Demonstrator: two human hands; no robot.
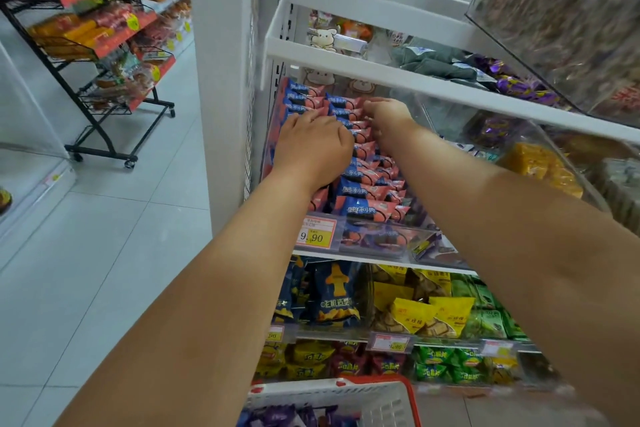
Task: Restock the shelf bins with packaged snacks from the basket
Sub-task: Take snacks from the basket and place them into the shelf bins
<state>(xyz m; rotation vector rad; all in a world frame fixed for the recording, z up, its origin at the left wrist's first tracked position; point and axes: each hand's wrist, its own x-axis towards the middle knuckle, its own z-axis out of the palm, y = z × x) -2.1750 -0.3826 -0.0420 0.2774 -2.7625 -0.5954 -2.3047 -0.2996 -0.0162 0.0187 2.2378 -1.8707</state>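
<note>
A clear shelf bin [374, 246] at chest height holds rows of blue-and-pink snack packs [363, 191]. My left hand [313, 142] lies palm down on the left rows, fingers together, pressing the packs. My right hand [386, 113] reaches deeper into the same bin, its fingers resting on the packs at the back. Whether either hand grips a pack is hidden by the hands themselves. The white basket [332, 399] with a red handle sits at the bottom, with purple packs [277, 418] inside.
White shelf boards [398, 80] overhang the bin just above my hands. Neighbouring bins hold purple and yellow snacks [540, 163]; lower shelves hold blue, yellow and green bags. A black wheeled wire rack [104, 87] stands on the tiled floor at left.
</note>
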